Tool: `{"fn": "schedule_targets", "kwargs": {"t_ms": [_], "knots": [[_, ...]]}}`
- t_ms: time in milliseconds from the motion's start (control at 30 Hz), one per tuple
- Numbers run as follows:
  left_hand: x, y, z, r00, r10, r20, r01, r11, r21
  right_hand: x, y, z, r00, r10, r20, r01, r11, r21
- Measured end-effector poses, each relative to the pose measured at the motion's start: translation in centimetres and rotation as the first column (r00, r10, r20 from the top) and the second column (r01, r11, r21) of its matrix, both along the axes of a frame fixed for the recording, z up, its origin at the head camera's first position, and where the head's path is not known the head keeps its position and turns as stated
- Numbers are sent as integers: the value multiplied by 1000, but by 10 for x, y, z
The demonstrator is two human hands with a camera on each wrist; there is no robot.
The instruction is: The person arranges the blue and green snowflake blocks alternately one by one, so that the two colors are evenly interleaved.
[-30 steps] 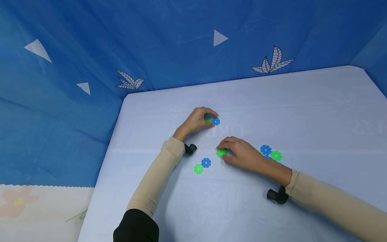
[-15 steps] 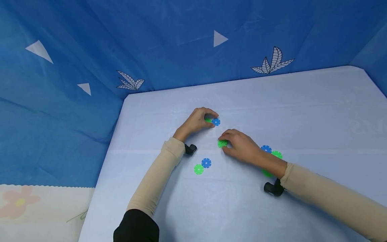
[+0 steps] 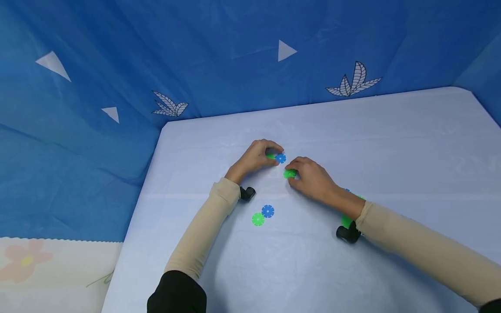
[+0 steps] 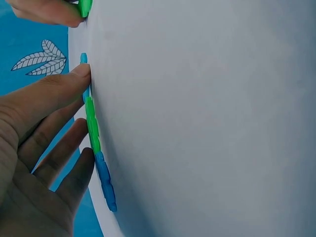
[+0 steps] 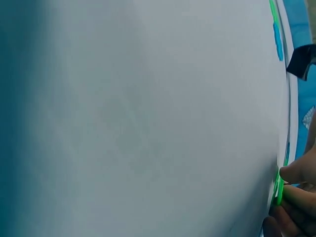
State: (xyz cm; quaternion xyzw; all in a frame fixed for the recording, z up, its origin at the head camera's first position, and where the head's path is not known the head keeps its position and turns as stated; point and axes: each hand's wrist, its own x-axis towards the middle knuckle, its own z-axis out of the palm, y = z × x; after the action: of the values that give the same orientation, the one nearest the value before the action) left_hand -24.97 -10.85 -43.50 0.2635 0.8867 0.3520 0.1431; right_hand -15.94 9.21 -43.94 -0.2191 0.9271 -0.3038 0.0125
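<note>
blue disc (image 3: 280, 158) pinched by left hand (image 3: 254, 156) // rest of the row (image 4: 93, 126) lined up leftward from it // green disc (image 3: 289, 174) pinched by right hand (image 3: 311, 179), held just right-nearside of blue disc, tiny gap

The head view looks forward and down from above, taking in the counter (image 3: 411, 143), the left hand (image 3: 255, 155), the right hand (image 3: 313, 181) and the blue cloth (image 3: 235, 65). The 2 wrist views sit much nearer, skimming low along the counter and turned sideways, so its surface stands upright. All 3 share the right hand; the left wrist view catches its fingers (image 4: 49, 14) at top left.
</note>
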Motion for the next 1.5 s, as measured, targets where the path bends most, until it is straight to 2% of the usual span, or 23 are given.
{"fn": "schedule_targets", "kwargs": {"t_ms": [1033,1500], "knots": [[0,-1,0,1000,-3,-2,3,999,34,-32,1,3,998,-56,11,56,998,34],[-1,-1,-1,1000,6,3,-6,1000,29,-35,-1,4,996,-77,34,75,997,33]]}}
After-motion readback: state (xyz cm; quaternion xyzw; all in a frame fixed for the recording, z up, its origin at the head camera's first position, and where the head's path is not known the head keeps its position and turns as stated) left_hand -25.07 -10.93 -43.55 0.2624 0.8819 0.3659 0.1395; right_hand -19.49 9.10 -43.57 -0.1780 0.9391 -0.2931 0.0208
